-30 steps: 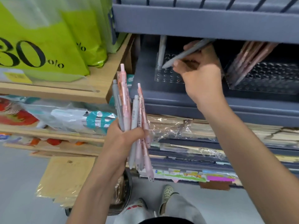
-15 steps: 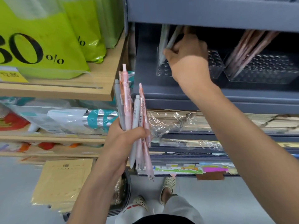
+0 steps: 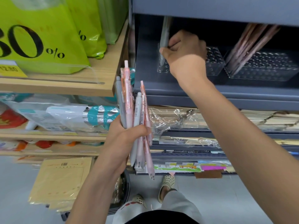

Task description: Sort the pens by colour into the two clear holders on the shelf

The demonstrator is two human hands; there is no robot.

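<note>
Grey pen [image 3: 165, 33] upright, tip-down, pinched in right hand [image 3: 186, 52]; bundle [image 3: 128, 101] gripped in left hand [image 3: 124, 139]

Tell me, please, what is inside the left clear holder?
In the left holder a grey pen stands at the left end, pinched by the right hand, which hides the middle; pens there cannot be seen.
</note>
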